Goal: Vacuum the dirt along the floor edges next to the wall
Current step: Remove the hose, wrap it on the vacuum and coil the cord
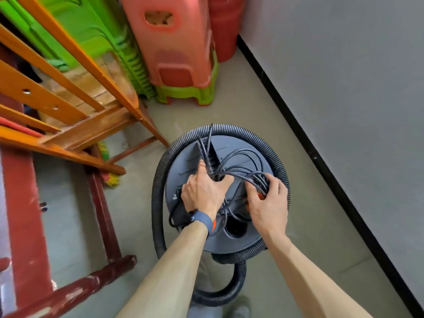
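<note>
Head view: vacuum (190, 161) directly under both hands, hose (263, 140) looped round it. Left hand (204, 191) curls round the cord (246, 157) at the handle; right hand (267, 203) grips the cord bundle. Setup only, no vacuuming begun. Skirting edge (305, 143) lies right of the right hand, with an open floor (252, 106) strip. Stools (176, 53) block ahead, ladder (68, 104) crowds the left.

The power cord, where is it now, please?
Head view, centre: the power cord lies looped atop the vacuum lid, gripped by the left hand and right hand.

Storage corner, pretty sure: stacked pink and green plastic stools (179, 53) at 12 o'clock, orange wooden ladder (41, 97) at 10.
</note>
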